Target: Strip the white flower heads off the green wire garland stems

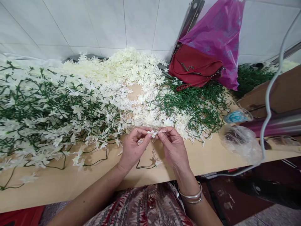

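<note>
Between my two hands is a small white artificial flower [152, 134]. My left hand [135, 146] pinches its petals between thumb and forefinger. On the other side, my right hand [173, 147] is closed with thumb and forefinger on a thin white piece, which looks like a stamen [162, 131], meeting the flower. Below the hands a green stem [144, 167] with white strands at its end lies on the table [199, 160]. Just beyond my fingers spread loose white petals and stamens [148, 116].
Finished-looking white flowers on green stems [58, 110] heap at the left. Cream petals [127, 64] pile by the tiled wall. Bare green stems [188, 100] lie at right, under a red handbag [195, 66] and purple bag [218, 34]. A grey cable [268, 100] hangs at right.
</note>
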Motion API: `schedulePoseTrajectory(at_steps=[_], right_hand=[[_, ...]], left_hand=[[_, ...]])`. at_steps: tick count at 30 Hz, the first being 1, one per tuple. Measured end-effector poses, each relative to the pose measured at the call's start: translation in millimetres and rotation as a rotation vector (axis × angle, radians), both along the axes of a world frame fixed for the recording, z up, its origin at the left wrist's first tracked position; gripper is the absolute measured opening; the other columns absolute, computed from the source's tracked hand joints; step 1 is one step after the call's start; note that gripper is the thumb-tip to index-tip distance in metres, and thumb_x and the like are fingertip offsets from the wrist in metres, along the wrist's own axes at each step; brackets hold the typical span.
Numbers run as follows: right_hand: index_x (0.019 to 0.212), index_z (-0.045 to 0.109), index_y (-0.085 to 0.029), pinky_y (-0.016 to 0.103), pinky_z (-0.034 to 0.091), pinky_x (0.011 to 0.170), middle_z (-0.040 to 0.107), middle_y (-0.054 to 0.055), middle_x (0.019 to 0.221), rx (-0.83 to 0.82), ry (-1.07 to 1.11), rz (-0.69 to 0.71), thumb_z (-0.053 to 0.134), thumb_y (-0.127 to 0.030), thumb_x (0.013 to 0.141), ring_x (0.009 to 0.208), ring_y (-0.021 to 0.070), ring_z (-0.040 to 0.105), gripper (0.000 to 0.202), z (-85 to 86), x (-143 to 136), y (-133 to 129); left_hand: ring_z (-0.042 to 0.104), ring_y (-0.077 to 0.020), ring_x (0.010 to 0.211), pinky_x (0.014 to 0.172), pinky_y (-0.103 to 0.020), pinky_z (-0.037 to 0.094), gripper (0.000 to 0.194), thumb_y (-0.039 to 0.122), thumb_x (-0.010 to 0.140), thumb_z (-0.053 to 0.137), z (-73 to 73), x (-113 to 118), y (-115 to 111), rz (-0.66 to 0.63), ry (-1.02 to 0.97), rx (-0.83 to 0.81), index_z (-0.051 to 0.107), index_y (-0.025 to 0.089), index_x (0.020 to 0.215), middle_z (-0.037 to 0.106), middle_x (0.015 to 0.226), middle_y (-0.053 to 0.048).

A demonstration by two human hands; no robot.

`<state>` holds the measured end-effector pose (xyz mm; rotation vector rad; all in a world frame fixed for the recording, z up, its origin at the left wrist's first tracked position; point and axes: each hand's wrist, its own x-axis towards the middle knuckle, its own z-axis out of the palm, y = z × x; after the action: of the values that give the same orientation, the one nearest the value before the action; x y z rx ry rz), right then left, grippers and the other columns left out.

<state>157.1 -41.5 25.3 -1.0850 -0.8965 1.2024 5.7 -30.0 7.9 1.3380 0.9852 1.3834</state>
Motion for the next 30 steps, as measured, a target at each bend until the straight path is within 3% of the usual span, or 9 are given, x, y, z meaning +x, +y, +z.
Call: schedulePoseTrajectory(at_steps=[5,12,16,20,25,30], right_hand=[[0.081,0.068,-0.025,0.033,0.056,0.084,0.072,0.001,0.089,0.032,-0.009,-0.019,0.089,-0.037,0.077,0.085,0.0179,0.067,0.025,-1.4,-7,0],[0.077,0.071,-0.024,0.033,0.055,0.088,0.068,0.001,0.099,0.043,-0.01,0.029,0.089,-0.032,0.078,0.091,0.0165,0.066,0.02,-5.7,-10,-1],[0.077,0.069,-0.024,0.035,0.055,0.088,0.07,0.001,0.098,0.008,0.056,-0.052,0.089,-0.034,0.079,0.085,0.0153,0.066,0.022,-9.2,0,-1],[0.079,0.071,-0.023,0.034,0.053,0.088,0.072,0.002,0.098,0.004,-0.029,-0.08,0.089,-0.033,0.078,0.089,0.0169,0.066,0.02,-9.4,5,-1],[0.081,0.069,-0.022,0.034,0.054,0.088,0.071,0.003,0.099,0.093,-0.141,-0.083,0.083,-0.029,0.084,0.094,0.0186,0.067,0.015,-6.7,-6,-4],[0.088,0.067,-0.024,0.034,0.054,0.089,0.068,0.003,0.097,0.286,-0.439,-0.102,0.069,-0.015,0.094,0.096,0.0185,0.067,0.01,-5.3,-14,-10]], left_hand=[[0.076,-0.0214,0.105,0.089,-0.034,0.062,0.011,0.029,0.096,0.072,-1.9,-2,1,-0.027,0.053,0.036,0.067,0.02,0.093,0.078,0.113,-0.011],[0.072,-0.0171,0.089,0.083,-0.031,0.058,0.012,0.027,0.093,0.074,-5.4,-7,3,0.086,0.104,0.077,0.066,0.02,0.087,0.075,0.096,-0.006],[0.071,-0.016,0.086,0.081,-0.029,0.058,0.015,0.027,0.092,0.073,-2.6,-6,4,0.123,0.085,0.046,0.063,0.02,0.084,0.074,0.095,-0.005],[0.072,-0.0159,0.088,0.083,-0.029,0.059,0.017,0.028,0.092,0.074,1.2,-6,6,0.172,0.012,0.032,0.061,0.02,0.083,0.074,0.094,-0.005],[0.074,-0.0193,0.107,0.094,-0.032,0.058,0.01,0.024,0.095,0.071,3.3,-6,2,-0.01,0.116,0.122,0.063,0.021,0.09,0.078,0.11,-0.009],[0.076,-0.0167,0.094,0.083,-0.027,0.059,0.007,0.02,0.098,0.068,1.6,-7,0,0.051,0.268,0.195,0.063,0.022,0.092,0.078,0.099,-0.005]])
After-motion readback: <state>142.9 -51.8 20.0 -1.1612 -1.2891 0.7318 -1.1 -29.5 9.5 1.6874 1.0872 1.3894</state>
